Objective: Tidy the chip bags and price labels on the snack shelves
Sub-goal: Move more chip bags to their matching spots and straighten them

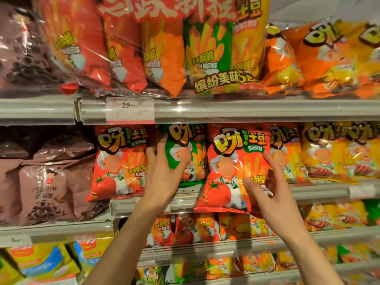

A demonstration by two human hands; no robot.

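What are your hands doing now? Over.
Left hand grips green bag. Right hand holds red bag, hanging past shelf edge. Nothing blocking.

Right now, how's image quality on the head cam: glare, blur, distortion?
Head view: glare streaks on the multipack wrap and the red tomato bag; shelf rails bow from the wide-angle lens; the lower shelves and frame edges are soft; the price label is washed out.

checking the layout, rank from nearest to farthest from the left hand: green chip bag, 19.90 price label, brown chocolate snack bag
1. green chip bag: the left hand grips it.
2. 19.90 price label: upper shelf rail, above the hand.
3. brown chocolate snack bag: far left, lower shelf.
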